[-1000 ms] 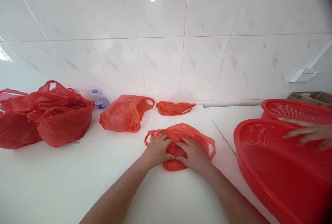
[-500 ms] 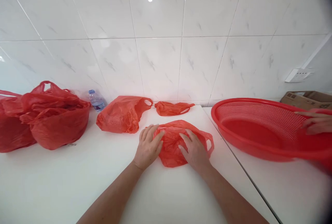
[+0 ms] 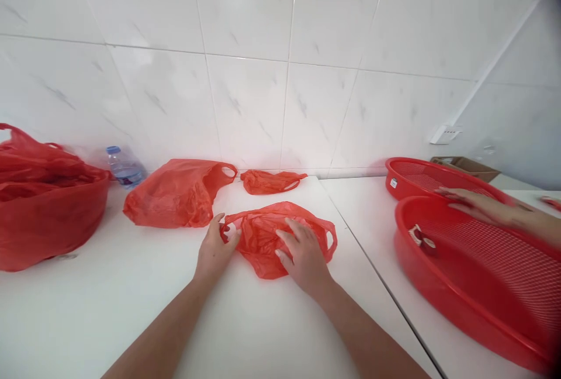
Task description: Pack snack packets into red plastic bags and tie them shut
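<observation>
On the white tabletop (image 3: 245, 332), a flattened, crinkled red plastic carrier bag (image 3: 263, 241) lies directly in front of the person; no contents can be made out. The left hand (image 3: 214, 253) is at its left handle, thumb and fingers parted; whether they pinch the film cannot be told. The right hand (image 3: 307, 256) rests on its right half, fingers spread. Behind stands a partly filled-out red plastic bag (image 3: 169, 195), contents hidden. At far left, a bulging dark-red plastic bag (image 3: 48, 227) holds crumpled red plastic at its top. To the right, a large oval red perforated plastic basket (image 3: 432, 288) contains small red-and-white objects (image 3: 422, 238); a co-worker's hand (image 3: 477, 203) is over its far rim.
</observation>
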Tool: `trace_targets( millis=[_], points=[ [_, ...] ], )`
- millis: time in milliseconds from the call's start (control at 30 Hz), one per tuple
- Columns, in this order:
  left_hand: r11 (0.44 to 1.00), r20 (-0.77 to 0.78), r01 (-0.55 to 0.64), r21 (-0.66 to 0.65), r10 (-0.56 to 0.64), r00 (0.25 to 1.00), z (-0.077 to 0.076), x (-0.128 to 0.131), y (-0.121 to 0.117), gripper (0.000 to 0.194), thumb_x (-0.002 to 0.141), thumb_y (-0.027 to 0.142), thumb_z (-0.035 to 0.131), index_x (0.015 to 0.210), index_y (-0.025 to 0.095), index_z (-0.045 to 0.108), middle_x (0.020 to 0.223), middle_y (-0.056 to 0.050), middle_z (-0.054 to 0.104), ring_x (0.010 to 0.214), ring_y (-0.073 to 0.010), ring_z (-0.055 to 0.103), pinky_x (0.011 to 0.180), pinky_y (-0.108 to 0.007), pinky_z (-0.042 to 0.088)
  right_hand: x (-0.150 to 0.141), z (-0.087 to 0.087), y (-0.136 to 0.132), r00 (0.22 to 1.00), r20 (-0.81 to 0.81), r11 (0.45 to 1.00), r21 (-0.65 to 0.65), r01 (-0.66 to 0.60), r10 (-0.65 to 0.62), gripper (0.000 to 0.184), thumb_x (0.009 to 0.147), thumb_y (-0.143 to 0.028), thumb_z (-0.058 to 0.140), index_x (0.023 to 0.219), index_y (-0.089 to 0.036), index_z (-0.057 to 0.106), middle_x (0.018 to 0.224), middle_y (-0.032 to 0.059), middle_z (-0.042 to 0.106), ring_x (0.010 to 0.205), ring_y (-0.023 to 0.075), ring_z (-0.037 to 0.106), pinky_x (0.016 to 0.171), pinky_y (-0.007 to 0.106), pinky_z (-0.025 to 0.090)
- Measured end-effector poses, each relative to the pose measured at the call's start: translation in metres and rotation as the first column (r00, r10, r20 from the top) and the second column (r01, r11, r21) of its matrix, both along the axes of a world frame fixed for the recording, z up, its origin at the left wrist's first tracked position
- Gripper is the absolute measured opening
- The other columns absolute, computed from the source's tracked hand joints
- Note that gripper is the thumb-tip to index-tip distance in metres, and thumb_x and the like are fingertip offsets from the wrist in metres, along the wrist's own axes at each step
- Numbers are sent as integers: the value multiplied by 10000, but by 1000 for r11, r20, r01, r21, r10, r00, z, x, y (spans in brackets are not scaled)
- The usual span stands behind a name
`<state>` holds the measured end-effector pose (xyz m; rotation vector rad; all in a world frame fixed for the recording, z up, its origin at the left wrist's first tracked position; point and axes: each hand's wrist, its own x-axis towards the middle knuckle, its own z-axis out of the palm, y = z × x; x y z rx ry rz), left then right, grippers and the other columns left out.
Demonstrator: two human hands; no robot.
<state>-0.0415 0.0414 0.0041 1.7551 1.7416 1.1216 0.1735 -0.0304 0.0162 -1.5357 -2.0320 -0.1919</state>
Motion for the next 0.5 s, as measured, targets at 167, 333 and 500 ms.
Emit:
trace_targets(
  millis=[167, 333, 500],
  points=[
    [998, 39, 59, -37, -57, 998, 5, -1, -2, 508, 801, 494, 466, 1238, 235, 443, 812, 4, 612, 722, -175, 593, 673, -301, 473, 24, 20, -40, 999, -13, 996, 67, 52, -51, 364, 884, -290, 473, 1243, -251, 522, 1450, 69, 335, 1324, 267, 319, 1036, 481, 375],
    [997, 58, 56, -49, -53, 997, 7, -1, -3, 474, 797, 489, 471, 1203, 242, 472, 813, 11, 625, 723, -173, 592, 653, -282, 467, 86, 41, -85, 944, -76, 921, 207, 330, -321, 372, 878, -372, 486, 1222, -237, 532, 1439, 81, 349, 1323, 295, 321, 1048, 510, 344],
    [993, 34, 68, -95, -65, 997, 11, 1, -4, 464, 795, 490, 468, 1189, 245, 477, 822, 8, 636, 711, -179, 594, 622, -277, 466, 152, 54, -128, 806, 4, 792, 186, 581, -592, 477, 848, -493, 459, 1228, -216, 538, 1363, 108, 454, 1222, 324, 449, 970, 495, 411]
  ],
)
